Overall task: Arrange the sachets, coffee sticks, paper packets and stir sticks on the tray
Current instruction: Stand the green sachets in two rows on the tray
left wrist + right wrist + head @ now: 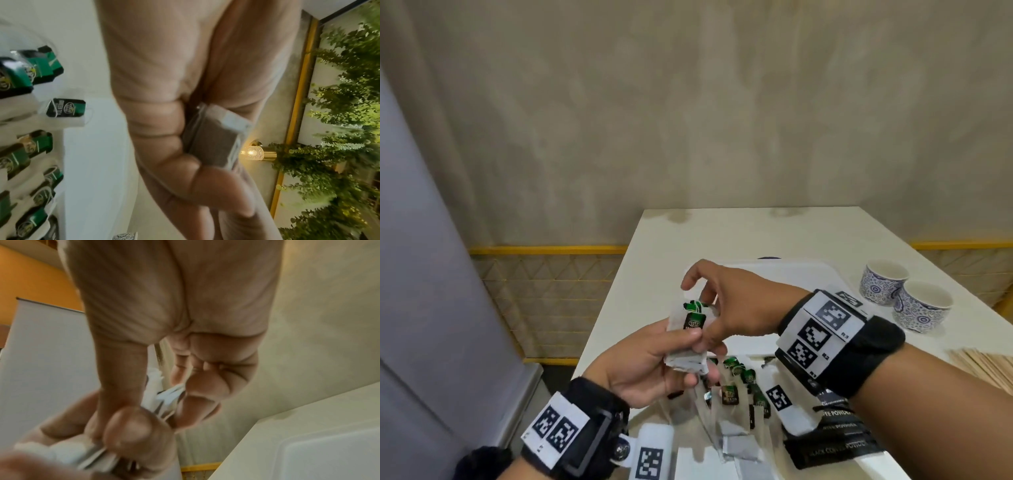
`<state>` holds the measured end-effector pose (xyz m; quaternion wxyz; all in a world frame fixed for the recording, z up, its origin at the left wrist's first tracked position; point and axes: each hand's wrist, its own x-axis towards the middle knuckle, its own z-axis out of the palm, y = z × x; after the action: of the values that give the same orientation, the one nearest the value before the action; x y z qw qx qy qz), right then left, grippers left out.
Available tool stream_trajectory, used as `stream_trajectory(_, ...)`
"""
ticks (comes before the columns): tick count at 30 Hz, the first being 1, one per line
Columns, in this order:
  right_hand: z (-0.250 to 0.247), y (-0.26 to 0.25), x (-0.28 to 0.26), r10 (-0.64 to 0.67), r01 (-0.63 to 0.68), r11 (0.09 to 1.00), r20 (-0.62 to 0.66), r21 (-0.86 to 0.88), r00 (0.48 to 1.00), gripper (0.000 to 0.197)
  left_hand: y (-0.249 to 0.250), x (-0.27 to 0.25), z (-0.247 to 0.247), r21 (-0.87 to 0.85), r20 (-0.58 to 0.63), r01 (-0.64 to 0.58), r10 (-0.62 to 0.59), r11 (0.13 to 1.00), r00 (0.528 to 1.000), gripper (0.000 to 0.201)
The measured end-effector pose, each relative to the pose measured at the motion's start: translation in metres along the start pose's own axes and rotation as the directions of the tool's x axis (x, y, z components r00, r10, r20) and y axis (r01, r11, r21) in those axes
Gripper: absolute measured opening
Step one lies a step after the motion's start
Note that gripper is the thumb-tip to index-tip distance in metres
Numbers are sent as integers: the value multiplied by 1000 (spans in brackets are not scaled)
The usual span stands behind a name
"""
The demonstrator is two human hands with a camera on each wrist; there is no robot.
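Observation:
A small stack of white tea-bag sachets (690,322) with green tags is held in the air above the table's near left part. My left hand (690,356) grips the stack's lower end, thumb on top; the left wrist view shows the sachets (216,138) clamped between thumb and fingers. My right hand (705,318) pinches the upper end of the sachets (164,399), with its index finger lifted. More green-tagged sachets (736,387) lie loose on the table below. Black coffee sticks (835,442) lie near right, wooden stir sticks (983,363) further right. The white tray (808,270) sits behind my right hand.
Two blue-patterned paper cups (907,301) stand at the right of the white table (722,233). White packets with black-and-white markers (650,459) lie at the near edge. The table's left edge drops off beside a grey door (431,274). A beige wall is behind.

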<state>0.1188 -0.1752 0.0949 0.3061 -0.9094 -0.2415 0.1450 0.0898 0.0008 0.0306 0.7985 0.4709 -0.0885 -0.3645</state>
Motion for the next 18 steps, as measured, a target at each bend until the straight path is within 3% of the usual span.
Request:
stream_trajectory(2,0,4,-4,-11,16,997,-62,81,998,65,1,2,0,-42,-7,-2,2,999,1000,41)
stream_trajectory(8,-5,20,-5,-107,106,994,-217,-15,970,23,4,14,6,-53,-45,-39,36,998,998,62)
stream_trajectory(11,-12,28,-4,-131,125,991,-221,-38,966,14,4,23,10,-76,-61,-68,63,995,996,57)
stream_trajectory(14,-22,38,0,-87,99,993,-183,60,979,17,7,28,14,-161,-88,-88,75,983,993,49)
stream_trajectory(18,-28,46,9,-71,85,992,-146,96,987,11,10,37,17,-120,-271,-151,113,981,956,40)
